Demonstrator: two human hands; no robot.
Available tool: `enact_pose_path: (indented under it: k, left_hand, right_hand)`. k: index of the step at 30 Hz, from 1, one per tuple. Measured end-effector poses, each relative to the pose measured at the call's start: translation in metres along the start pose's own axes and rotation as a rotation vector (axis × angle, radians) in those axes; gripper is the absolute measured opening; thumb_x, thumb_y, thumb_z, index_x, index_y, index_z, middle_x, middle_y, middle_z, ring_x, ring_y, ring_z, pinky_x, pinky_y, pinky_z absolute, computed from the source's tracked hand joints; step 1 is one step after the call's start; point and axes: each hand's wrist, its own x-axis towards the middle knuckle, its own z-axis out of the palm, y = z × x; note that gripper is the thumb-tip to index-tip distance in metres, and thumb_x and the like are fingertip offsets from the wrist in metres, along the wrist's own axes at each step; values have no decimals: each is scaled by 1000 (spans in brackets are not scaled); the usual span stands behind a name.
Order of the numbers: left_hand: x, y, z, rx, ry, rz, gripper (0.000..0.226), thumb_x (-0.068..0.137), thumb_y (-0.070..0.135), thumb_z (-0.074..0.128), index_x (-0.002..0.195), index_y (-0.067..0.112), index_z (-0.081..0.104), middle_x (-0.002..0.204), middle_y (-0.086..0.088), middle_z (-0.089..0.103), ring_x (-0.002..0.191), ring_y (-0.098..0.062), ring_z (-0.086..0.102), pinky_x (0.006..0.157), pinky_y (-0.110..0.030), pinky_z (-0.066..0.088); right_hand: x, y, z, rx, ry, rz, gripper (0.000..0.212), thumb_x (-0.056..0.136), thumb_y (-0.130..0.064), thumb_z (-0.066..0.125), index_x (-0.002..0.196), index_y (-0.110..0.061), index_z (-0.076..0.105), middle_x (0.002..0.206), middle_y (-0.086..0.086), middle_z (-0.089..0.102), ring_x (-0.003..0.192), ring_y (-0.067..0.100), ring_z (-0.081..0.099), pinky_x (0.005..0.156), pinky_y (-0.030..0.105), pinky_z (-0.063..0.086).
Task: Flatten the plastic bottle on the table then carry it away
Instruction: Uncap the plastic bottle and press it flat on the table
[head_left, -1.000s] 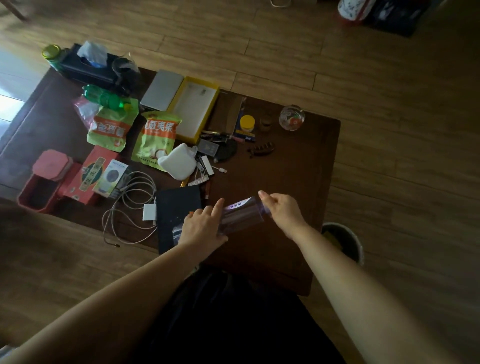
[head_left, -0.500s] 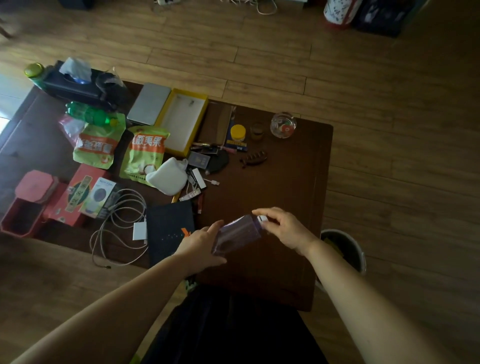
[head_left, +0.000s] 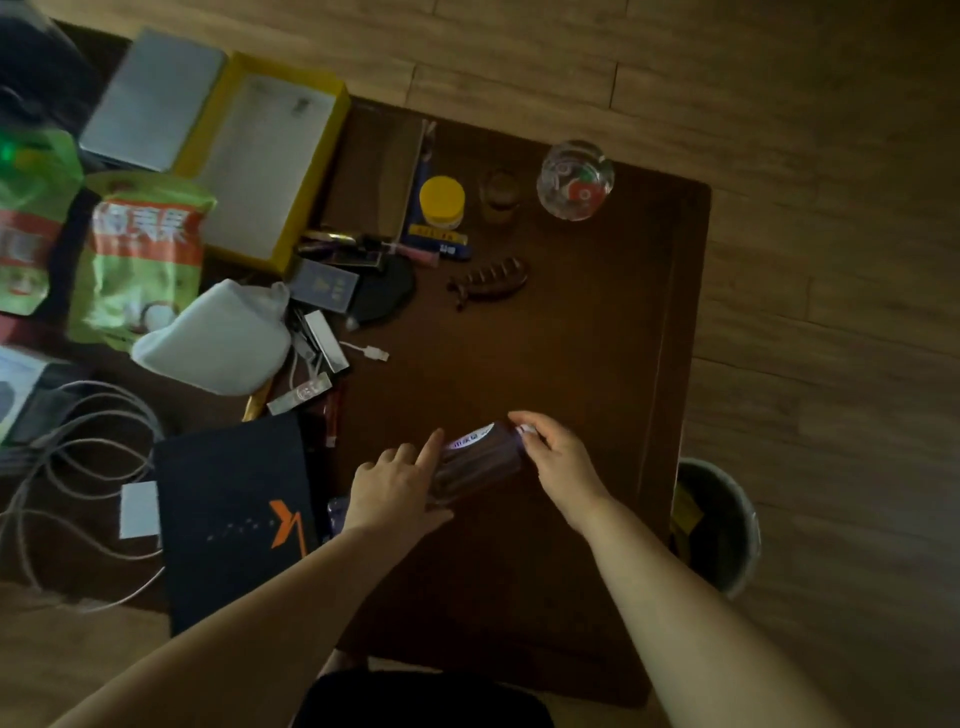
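A clear purplish plastic bottle (head_left: 480, 462) with a white label lies slanted low over the dark wooden table (head_left: 597, 322), held between both my hands. My left hand (head_left: 397, 493) presses on its lower left end, fingers spread over it. Around its upper right end, near the cap, my right hand (head_left: 558, 460) closes its fingers. The bottle's left end is hidden under my left hand.
A black pouch (head_left: 234, 519) with an orange mark lies just left of my left hand. Cables, snack bags, a white pouch (head_left: 218, 338), a yellow tray (head_left: 270, 156), a hair clip (head_left: 491, 278) and a glass ashtray (head_left: 575, 179) crowd the far and left side. A bin (head_left: 719, 525) stands right of the table.
The view has dropped closer to the table. Both hands still hold the bottle, which now sits lower and looks shorter between them than a second ago.
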Motion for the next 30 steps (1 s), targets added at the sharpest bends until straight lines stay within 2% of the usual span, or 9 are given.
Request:
enact_pose_path:
  k: [5,8,10,13,16,20,24,28,30]
  left_hand:
    - [8,-7,19,64,106,21,99,66,67,61,146,29,16,121,-5,51,110,-25,50,85,-39,48]
    - [7,-8,22,112,197,58,98,60,65,65,141,21,34,114,-7,59,102,-27,57,81,-40,51]
    - [9,-11,23,129,231,89,97,57,64,65,138,18,39,124,-12,59,114,-32,56,92,-48,48]
    - [12,-13,25,134,185,112,99,60,67,58,142,19,31,143,-15,45,135,-34,39,107,-58,31]
    - [14,-13,30,125,156,138,100,66,69,49,147,17,21,152,-16,33,142,-32,25,111,-60,19]
    - [16,-12,36,92,139,146,101,73,72,41,148,11,12,156,-18,19,145,-33,13,114,-58,5]
    - [14,-3,53,32,119,130,100,77,72,33,146,5,9,155,-22,16,144,-39,16,116,-50,-3]
    - [21,0,57,-5,107,97,100,77,72,33,148,7,7,156,-20,7,145,-36,5,115,-49,-7]
    - [25,7,54,-45,95,18,100,78,74,23,148,13,-14,156,-18,-17,145,-34,-14,116,-49,-14]
  right_hand:
    - [16,4,8,-48,63,-63,33,98,-25,46,126,-36,59,131,-7,46,106,-3,46,94,18,40]
    - [12,0,18,-222,178,-193,35,96,-29,48,129,-33,58,131,-10,50,111,-8,42,100,22,38]
    - [14,-8,30,-499,266,-305,37,95,-36,46,126,-24,61,129,-6,59,118,4,47,100,29,43]
    - [22,-25,50,-814,410,-326,43,92,-46,41,115,-21,67,120,-3,66,115,16,55,92,37,46]
    - [31,-33,70,-982,486,-395,29,88,-37,54,107,-21,70,118,0,66,115,21,56,91,41,47]
    - [35,-32,83,-1006,358,-434,26,91,-31,50,108,-22,68,119,-1,66,111,19,59,87,37,50]
    - [28,-13,87,-1113,451,-540,24,90,-28,52,107,-22,68,115,0,68,107,20,64,79,37,52]
    - [38,-5,91,-1175,471,-661,26,95,-28,45,108,-22,66,112,-1,70,106,19,64,76,33,51]
    - [41,-13,89,-1248,454,-694,28,95,-27,40,105,-22,66,107,-1,70,102,19,65,74,32,51]
